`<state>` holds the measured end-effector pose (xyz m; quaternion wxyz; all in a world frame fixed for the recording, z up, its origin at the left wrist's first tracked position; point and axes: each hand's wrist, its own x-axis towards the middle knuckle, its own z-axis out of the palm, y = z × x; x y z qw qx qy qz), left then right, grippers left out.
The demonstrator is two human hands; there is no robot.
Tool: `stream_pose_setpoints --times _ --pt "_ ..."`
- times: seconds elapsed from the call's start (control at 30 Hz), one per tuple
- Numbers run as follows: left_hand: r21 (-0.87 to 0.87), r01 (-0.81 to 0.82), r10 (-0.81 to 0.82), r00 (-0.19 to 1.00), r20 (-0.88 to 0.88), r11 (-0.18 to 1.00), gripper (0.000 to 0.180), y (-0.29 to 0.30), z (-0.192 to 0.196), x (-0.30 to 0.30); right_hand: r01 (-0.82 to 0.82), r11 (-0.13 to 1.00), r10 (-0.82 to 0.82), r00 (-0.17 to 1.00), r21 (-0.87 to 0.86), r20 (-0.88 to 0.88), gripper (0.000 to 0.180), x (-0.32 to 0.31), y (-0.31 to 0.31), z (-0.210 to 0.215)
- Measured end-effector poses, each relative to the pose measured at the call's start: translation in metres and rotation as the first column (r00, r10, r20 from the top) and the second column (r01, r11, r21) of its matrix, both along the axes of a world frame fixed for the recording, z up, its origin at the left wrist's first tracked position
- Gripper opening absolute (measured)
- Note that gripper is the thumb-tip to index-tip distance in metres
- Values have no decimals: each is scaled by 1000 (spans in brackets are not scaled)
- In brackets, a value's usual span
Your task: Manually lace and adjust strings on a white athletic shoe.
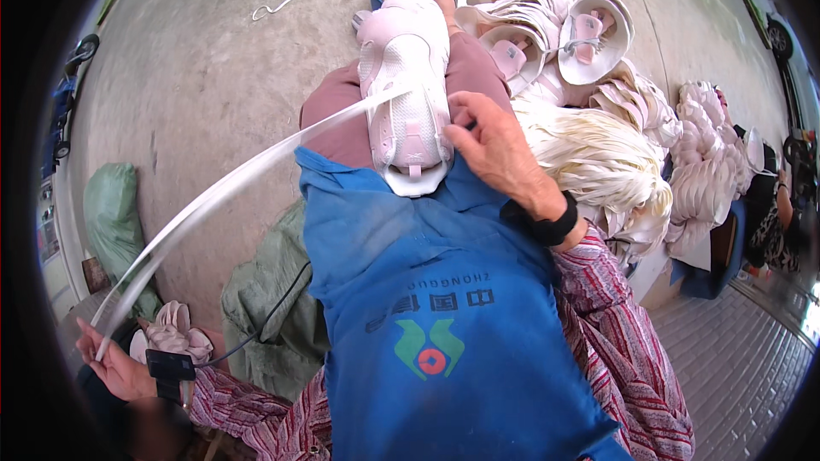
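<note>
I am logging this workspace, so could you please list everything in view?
shoe: one, pink and white, on the lap
lace: one, white, pulled taut from shoe toward lower left
apron: one, blue, over the lap
shoe uppers: a pile, pale pink, right
loose laces: a bundle, cream, right of shoe
sacks: two, green, left
left hand: holds the lace end
right hand: steadies the shoe

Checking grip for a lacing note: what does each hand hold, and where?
Left hand pinches the white lace near its free end; right hand steadies the pink shoe at its side.
</note>
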<state>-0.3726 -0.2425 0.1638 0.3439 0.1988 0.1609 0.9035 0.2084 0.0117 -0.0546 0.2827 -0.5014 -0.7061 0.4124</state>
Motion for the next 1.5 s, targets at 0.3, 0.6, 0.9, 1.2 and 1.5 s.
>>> stream_pose_setpoints --times 0.3,0.6,0.9,1.2,1.5 --pt "-306 -323 82 795 -601 896 25 60 -31 84 -69 985 54 994 159 95 30 -13 2 11" --pt "-684 34 -650 350 -675 728 21 197 -124 379 -18 980 84 940 197 -332 27 -25 -11 87" --pt "-605 55 -602 198 -773 795 18 207 -135 406 -6 995 43 933 104 -357 23 -23 -14 92" --pt "-654 103 -646 329 -689 749 23 200 -137 402 -57 998 54 905 7 -422 16 -28 -12 83" --pt "-743 27 -683 417 -600 669 20 186 -130 352 -194 910 -238 481 -367 -844 22 -17 -9 106"
